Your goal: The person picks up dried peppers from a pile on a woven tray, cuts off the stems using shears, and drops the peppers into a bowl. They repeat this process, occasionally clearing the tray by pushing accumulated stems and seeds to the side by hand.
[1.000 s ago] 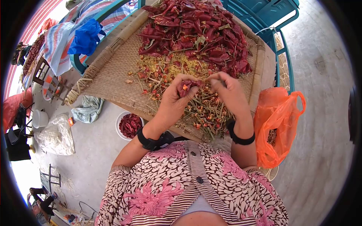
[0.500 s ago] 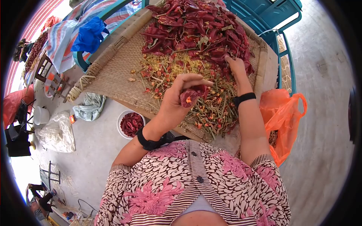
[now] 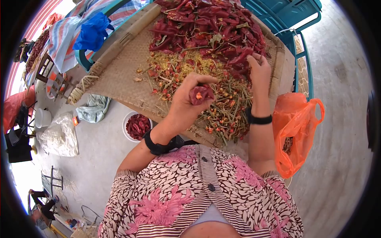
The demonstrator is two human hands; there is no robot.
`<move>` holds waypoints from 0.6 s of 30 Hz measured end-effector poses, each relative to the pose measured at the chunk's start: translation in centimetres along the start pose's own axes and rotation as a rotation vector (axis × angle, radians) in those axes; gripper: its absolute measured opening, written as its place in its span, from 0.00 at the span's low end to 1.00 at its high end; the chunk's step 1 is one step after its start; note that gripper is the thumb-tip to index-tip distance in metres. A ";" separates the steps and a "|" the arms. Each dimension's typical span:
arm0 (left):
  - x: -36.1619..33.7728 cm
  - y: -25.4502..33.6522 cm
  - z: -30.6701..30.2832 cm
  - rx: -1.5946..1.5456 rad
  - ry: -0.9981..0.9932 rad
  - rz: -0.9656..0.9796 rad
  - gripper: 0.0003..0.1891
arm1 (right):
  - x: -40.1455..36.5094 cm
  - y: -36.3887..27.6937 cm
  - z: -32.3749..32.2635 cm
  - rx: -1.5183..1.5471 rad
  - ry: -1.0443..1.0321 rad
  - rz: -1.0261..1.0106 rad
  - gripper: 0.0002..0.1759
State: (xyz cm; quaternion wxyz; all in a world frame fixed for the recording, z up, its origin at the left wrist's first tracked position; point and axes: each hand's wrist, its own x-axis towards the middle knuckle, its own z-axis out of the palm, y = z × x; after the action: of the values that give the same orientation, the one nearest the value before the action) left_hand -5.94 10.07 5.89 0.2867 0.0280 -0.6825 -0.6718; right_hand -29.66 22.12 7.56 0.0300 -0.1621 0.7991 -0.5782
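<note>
Right hand (image 3: 258, 70) lifted, pinching chili (image 3: 243, 58); left hand (image 3: 185, 101) clutching bunch (image 3: 201, 95).

Blouse (image 3: 198, 198) at 6 o'clock: brown-white pebble print, pink flowers, striped placket and cuffs, dark buttons. Black strap (image 3: 158, 146) behind left hand (image 3: 186, 103), 7 o'clock; black band (image 3: 260, 119) behind right hand (image 3: 260, 73), 3 o'clock.
</note>
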 end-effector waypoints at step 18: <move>0.8 -0.5 0.9 -0.549 0.088 -0.306 0.12 | -11.5 -4.9 1.0 0.145 -0.406 -0.107 0.14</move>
State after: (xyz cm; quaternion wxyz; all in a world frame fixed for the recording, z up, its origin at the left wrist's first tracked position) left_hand -7.16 10.53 5.79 0.2083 0.0809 -0.4504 -0.8644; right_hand -17.43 23.22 10.24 0.1712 -0.3150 0.7233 -0.5902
